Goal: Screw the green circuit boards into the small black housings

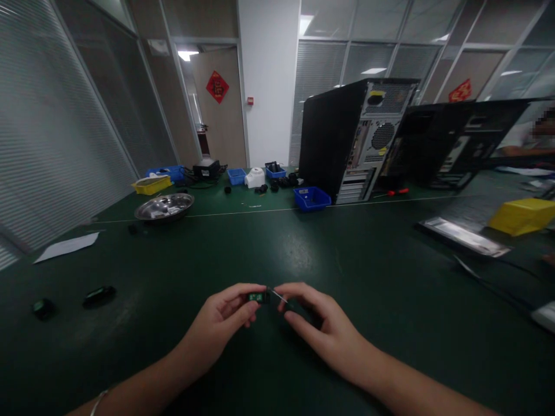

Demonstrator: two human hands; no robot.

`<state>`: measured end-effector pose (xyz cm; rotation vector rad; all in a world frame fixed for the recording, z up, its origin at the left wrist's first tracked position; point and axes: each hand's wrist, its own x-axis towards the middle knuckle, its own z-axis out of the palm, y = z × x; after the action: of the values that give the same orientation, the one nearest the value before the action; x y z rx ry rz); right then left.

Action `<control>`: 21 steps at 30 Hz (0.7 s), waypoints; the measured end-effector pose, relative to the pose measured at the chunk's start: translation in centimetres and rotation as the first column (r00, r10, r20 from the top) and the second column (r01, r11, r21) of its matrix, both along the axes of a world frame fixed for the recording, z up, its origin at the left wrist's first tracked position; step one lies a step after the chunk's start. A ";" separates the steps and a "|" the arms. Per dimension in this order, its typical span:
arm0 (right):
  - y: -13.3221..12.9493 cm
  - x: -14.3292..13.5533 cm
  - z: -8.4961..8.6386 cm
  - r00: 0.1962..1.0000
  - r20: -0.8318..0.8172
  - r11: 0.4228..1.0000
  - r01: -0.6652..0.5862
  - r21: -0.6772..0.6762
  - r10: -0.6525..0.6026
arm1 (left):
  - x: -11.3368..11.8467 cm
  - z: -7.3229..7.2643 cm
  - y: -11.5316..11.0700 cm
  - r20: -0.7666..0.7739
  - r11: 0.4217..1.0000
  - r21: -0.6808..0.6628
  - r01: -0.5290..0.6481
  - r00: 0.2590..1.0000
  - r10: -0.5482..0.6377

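Between the thumb and fingers of my left hand is a small black device with a green circuit board showing. My right hand grips a thin screwdriver, its dark handle mostly hidden by the fingers. The metal tip meets the right end of the device; whether it sits in a screw is too small to tell. Two similar black pieces with green boards lie to the left on the table, a longer piece and a shorter piece.
A metal bowl with small parts and a blue bin stand farther back. Computer cases rise at the back right. A flat lit panel and a yellow box lie right. A person sits at far right.
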<state>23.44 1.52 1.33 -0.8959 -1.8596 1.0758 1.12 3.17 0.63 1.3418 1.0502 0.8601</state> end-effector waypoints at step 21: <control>0.1 0.0 -0.4 0.992 0.129 0.995 -0.009 0.098 -0.004 | 0.2 0.0 -0.4 -0.005 0.994 0.109 -0.025 1.000 0.026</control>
<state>23.42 1.66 0.91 -0.9240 -2.0024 0.9380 1.34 2.77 0.64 1.4259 1.0392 0.9443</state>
